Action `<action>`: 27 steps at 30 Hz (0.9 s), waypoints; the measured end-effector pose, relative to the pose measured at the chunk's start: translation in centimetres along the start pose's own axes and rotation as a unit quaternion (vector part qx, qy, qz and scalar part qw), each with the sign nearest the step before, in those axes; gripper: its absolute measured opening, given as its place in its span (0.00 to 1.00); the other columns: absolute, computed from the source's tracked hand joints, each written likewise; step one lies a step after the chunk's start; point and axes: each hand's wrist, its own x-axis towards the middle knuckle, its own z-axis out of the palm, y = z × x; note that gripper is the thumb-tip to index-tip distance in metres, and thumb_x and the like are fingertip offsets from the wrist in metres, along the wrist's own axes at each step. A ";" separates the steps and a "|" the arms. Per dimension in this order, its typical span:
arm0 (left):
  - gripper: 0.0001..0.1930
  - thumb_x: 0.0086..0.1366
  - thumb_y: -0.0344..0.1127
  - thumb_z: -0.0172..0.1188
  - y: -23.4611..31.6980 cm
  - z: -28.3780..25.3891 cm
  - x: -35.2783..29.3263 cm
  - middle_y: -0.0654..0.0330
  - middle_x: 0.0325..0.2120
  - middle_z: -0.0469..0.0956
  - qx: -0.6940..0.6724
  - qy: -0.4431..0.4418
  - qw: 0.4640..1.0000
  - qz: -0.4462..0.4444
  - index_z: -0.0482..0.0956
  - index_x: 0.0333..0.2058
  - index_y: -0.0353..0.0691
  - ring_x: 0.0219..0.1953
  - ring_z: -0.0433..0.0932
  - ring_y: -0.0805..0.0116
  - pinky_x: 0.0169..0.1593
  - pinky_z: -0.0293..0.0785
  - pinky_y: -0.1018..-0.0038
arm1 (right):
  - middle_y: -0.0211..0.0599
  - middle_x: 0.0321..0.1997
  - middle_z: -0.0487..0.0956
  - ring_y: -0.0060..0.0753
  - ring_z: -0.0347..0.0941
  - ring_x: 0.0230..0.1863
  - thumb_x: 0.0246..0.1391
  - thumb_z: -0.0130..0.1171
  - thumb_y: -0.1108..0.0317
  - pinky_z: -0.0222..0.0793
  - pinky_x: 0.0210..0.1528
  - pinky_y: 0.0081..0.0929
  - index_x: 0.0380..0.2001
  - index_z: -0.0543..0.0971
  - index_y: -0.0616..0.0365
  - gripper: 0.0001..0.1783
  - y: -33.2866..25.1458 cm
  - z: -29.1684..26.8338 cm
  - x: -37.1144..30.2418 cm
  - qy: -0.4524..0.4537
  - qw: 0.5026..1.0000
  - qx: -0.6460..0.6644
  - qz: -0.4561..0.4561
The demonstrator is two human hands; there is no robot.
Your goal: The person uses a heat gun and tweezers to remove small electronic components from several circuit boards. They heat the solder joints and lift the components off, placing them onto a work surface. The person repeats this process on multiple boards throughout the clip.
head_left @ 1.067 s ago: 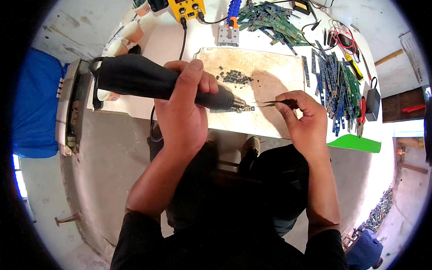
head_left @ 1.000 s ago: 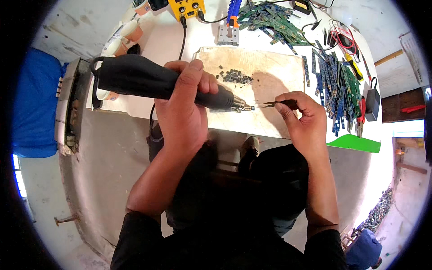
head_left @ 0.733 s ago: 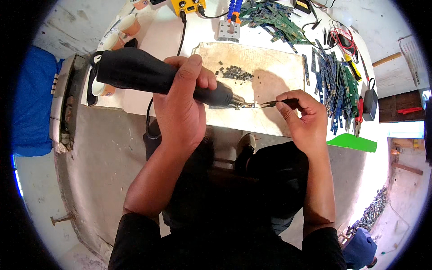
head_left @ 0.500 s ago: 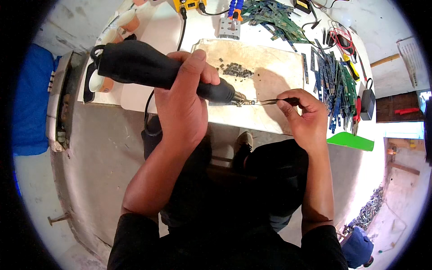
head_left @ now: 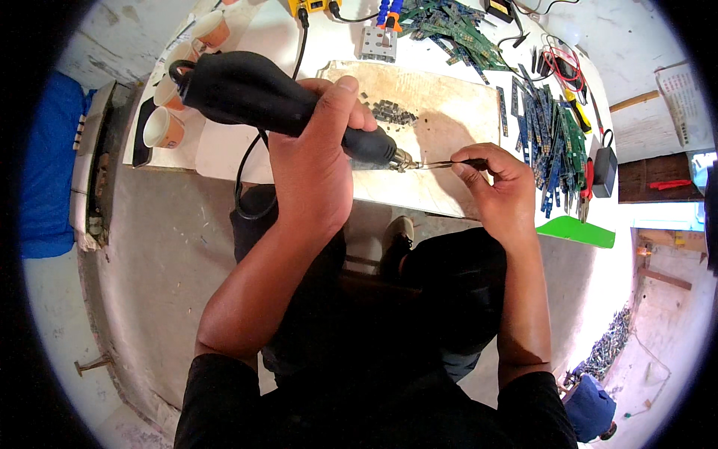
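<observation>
My left hand [head_left: 318, 153] is wrapped round a black hot-air gun [head_left: 247, 93], whose metal nozzle points right over the near part of a worn, pale board [head_left: 456, 97]. Between thumb and fingers of my right hand [head_left: 497, 183] is a pair of dark tweezers [head_left: 441, 164]. Their tips reach left to the nozzle's mouth; whether they grip a small part there is too fine to tell. Behind the nozzle, a small heap of dark chips [head_left: 393, 112] lies on the board.
Strips of circuit board [head_left: 553, 142] are piled at the right, more [head_left: 460, 34] at the back. Paper cups [head_left: 163, 129] line the left edge. A metal block [head_left: 378, 45] stands behind the board. A green sheet [head_left: 576, 231] juts over the table's near right edge.
The hot-air gun and my left hand have shifted slightly right, and the gun's rear end has tilted a little. My right hand with the tweezers has moved slightly left.
</observation>
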 end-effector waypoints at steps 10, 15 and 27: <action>0.06 0.68 0.29 0.63 0.0 -0.2 0.2 0.63 0.23 0.76 0.011 0.011 1.000 0.001 0.75 0.32 0.40 0.30 0.78 0.70 0.43 0.74 0.71 | 0.35 0.38 0.84 0.23 0.78 0.38 0.55 0.66 0.81 0.74 0.45 0.21 0.38 0.84 0.64 0.07 -0.2 0.1 0.0 -0.007 1.000 0.002 -0.003; 0.06 0.70 0.28 0.59 0.4 0.3 -0.2 0.64 0.26 0.68 0.038 0.016 0.999 -0.013 0.70 0.34 0.42 0.32 0.69 0.70 0.45 0.71 0.68 | 0.35 0.37 0.84 0.22 0.77 0.35 0.56 0.66 0.81 0.72 0.42 0.20 0.38 0.83 0.64 0.06 -0.3 0.2 0.0 -0.007 1.000 0.005 -0.008; 0.06 0.70 0.29 0.59 0.7 0.2 -0.2 0.64 0.26 0.68 0.028 0.017 0.999 -0.017 0.70 0.35 0.41 0.32 0.69 0.71 0.45 0.72 0.68 | 0.38 0.35 0.85 0.23 0.78 0.33 0.56 0.67 0.79 0.73 0.40 0.21 0.38 0.85 0.63 0.06 -0.2 0.5 0.0 0.018 1.000 -0.007 0.018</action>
